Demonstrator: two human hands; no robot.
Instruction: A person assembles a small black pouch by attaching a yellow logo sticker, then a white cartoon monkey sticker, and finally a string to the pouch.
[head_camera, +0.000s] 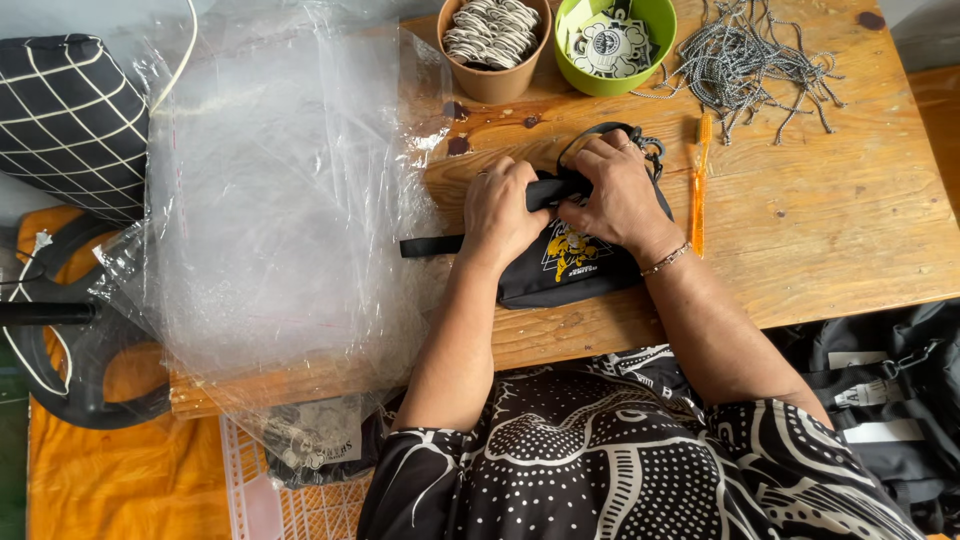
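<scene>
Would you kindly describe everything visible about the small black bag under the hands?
The black bag is a small fabric pouch with a yellow-and-white printed emblem. It lies flat on the wooden table. A black strap runs out to its left. The left hand and right hand press on its top edge, covering much of it.

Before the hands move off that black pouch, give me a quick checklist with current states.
1. Both hands on the black pouch: ok, left hand and right hand press on it.
2. Pouch fully on the wooden table: ok.
3. Black strap free: ok, it lies flat, sticking out leftward.
4. Zipper shut: cannot tell, hands cover it.
5. Orange tool apart from right hand: ok.
6. Clear plastic bags clear of pouch: ok, lying beside it.
</scene>
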